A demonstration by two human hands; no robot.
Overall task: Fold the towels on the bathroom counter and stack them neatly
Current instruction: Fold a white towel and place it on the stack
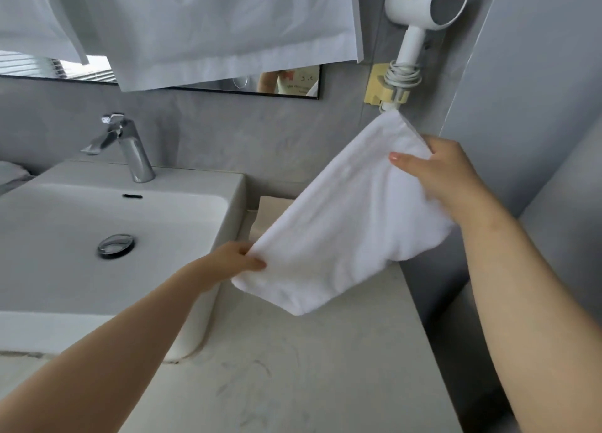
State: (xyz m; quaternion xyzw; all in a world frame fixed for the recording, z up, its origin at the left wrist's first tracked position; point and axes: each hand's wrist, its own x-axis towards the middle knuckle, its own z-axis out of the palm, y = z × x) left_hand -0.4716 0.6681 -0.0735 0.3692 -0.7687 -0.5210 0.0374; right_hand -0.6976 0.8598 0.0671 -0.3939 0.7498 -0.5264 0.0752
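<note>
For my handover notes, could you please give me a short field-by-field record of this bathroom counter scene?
towel: white towel, held in the air above the counter, hanging slack
left hand: left hand pinches its lower corner
right hand: right hand grips its upper edge
sink: white basin left of the towel, chrome faucet at its back
wall: white hair dryer in a holder above the towel
partly hidden: beige item behind the towel
</note>
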